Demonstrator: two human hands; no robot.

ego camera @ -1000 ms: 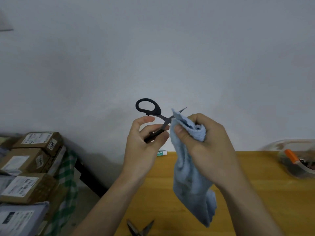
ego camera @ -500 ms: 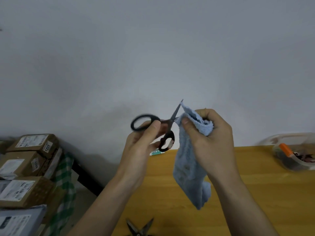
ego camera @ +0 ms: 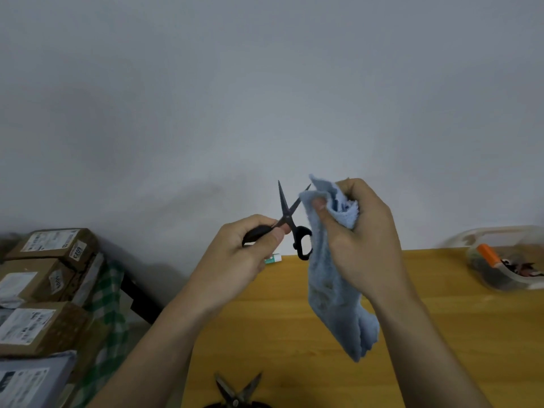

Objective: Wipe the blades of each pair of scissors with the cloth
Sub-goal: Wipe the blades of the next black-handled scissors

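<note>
A: Where are the scissors (ego camera: 290,219)?

B: Blades spread, gripped by the left hand (ego camera: 238,257). At 3 o'clock, the right hand (ego camera: 357,240) pinches the cloth (ego camera: 332,290); stroke pivot to tip.

Soft, even, rather dim light fills the scene, with no glare; the grey wall (ego camera: 265,83) darkens toward the left, where a broad faint shadow lies. The wide lens bows the far edge of the wooden table (ego camera: 441,290) and bends the boxes (ego camera: 44,278) at the left edge. Detail is slightly soft throughout, more so at the borders
</note>
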